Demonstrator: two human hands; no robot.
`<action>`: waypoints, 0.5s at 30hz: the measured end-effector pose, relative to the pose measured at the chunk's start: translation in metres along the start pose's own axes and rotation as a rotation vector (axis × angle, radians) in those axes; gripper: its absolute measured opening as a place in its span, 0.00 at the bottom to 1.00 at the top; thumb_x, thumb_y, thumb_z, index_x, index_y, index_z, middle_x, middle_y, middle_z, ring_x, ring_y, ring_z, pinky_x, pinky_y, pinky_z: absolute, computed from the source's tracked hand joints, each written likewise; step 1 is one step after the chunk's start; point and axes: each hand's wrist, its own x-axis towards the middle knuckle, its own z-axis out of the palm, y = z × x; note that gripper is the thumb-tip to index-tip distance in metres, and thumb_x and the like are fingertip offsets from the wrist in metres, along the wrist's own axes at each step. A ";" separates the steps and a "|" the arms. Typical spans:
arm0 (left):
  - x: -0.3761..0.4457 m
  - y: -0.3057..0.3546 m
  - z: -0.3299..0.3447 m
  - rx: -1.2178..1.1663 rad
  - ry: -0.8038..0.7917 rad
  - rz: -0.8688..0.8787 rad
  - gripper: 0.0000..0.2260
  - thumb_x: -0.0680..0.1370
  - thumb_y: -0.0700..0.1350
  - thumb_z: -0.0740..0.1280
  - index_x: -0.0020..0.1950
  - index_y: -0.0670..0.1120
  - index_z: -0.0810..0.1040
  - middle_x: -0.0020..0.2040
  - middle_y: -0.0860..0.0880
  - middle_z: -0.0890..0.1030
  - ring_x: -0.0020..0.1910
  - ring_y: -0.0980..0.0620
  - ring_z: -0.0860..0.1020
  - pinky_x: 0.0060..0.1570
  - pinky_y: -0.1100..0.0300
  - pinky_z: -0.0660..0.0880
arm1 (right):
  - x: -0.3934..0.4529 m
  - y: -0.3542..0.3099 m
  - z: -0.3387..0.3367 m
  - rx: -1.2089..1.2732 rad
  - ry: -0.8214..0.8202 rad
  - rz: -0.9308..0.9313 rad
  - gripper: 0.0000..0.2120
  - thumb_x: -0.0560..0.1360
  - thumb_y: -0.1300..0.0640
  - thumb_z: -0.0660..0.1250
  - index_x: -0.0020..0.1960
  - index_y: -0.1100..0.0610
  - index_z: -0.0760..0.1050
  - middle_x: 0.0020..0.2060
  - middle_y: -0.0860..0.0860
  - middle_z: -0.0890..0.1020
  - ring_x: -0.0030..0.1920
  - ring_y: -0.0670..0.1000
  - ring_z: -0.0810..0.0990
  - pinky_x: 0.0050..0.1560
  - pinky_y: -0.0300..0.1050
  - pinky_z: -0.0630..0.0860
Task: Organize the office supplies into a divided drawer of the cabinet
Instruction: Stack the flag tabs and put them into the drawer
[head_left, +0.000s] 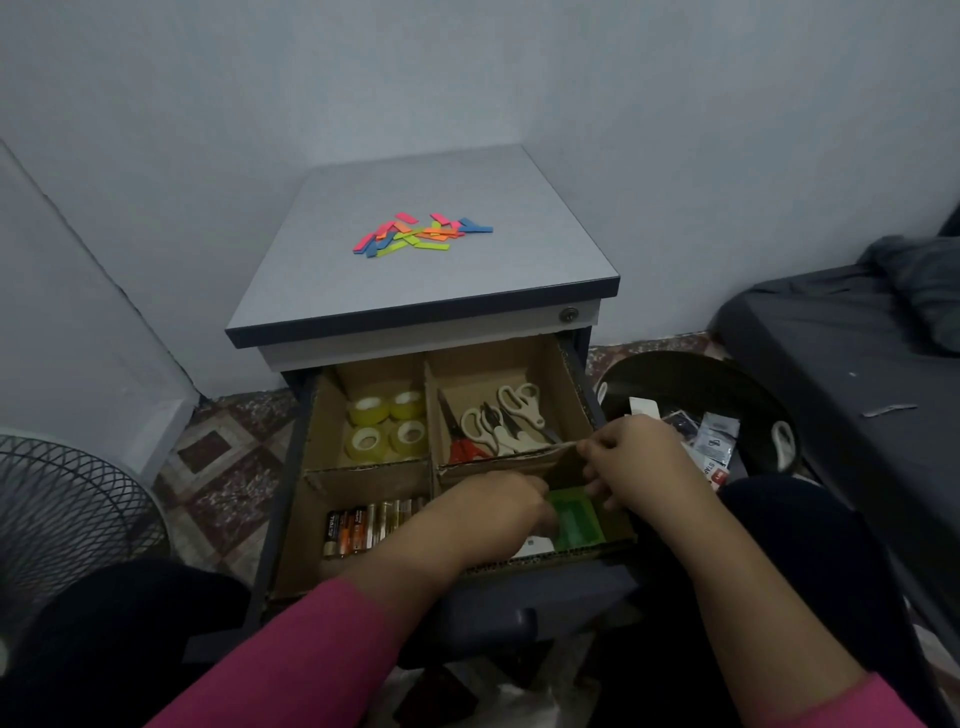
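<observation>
The cardboard-divided drawer (566, 364) already holds tape rolls (387, 426), scissors (498, 421) and batteries (363, 525). In its front-right compartment, the left hand (498, 506) reaches beside a green box (576, 519); the right hand (634, 462) pinches something thin and pale. Coloured sticky tabs (421, 234) on the cabinet top, behind the drawer, remain unsorted.

A round wire fan (62, 514) stands low on the left side, on the floor. The floor (228, 462) has tiles with brown and white patterns. Behind everything is a plain pale wall (467, 73). On the right is a bed (841, 332) with a dark gray sheet, and a dark pillow (919, 280) lies at its far end. Beside the bed sits a round black bin (691, 379). Inside the bin are bits of paper and small wrappers (711, 441). The bin has a white handle (783, 446) on its rim.
</observation>
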 end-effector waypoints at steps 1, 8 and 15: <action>0.000 0.000 0.000 0.006 -0.007 -0.003 0.16 0.77 0.36 0.61 0.60 0.49 0.79 0.53 0.48 0.75 0.50 0.46 0.75 0.38 0.57 0.65 | 0.000 0.000 0.001 -0.049 0.008 -0.005 0.10 0.79 0.56 0.62 0.44 0.58 0.80 0.35 0.54 0.84 0.34 0.54 0.83 0.42 0.51 0.82; -0.027 -0.019 0.003 -0.233 0.211 -0.081 0.13 0.80 0.41 0.62 0.62 0.50 0.79 0.56 0.52 0.79 0.55 0.55 0.76 0.56 0.59 0.73 | -0.005 -0.006 0.027 -0.544 -0.007 -0.080 0.06 0.76 0.61 0.62 0.47 0.59 0.77 0.39 0.52 0.76 0.41 0.53 0.78 0.43 0.46 0.77; -0.064 -0.043 0.004 -0.877 0.654 -0.352 0.13 0.77 0.35 0.65 0.50 0.52 0.84 0.49 0.58 0.82 0.51 0.63 0.78 0.54 0.69 0.73 | -0.004 -0.012 0.047 -0.626 -0.097 -0.033 0.07 0.78 0.60 0.61 0.53 0.59 0.76 0.52 0.54 0.79 0.55 0.55 0.78 0.49 0.45 0.74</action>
